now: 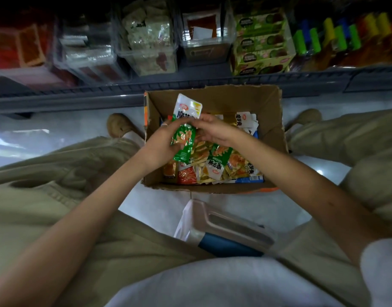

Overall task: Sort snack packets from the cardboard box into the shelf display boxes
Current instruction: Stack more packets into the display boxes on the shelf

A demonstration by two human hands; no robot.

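Note:
An open cardboard box (pixel 268 120) stands on the floor between my feet, holding several loose snack packets (pixel 219 165) in green, yellow, orange and white. My left hand (pixel 161 145) grips a small stack of green-and-white packets (pixel 184 138) above the box's left side. My right hand (pixel 212 129) pinches the top of that same stack from the right. On the shelf beyond the box stand clear display boxes (pixel 146 41) and a green display carton (pixel 261 43), each holding packets.
I sit low with my knees spread on either side of the box. A white and blue stool edge (pixel 224 224) shows between my legs. The grey shelf rim (pixel 80 94) runs just behind the box. Coloured bottles (pixel 337 34) stand at the shelf's right.

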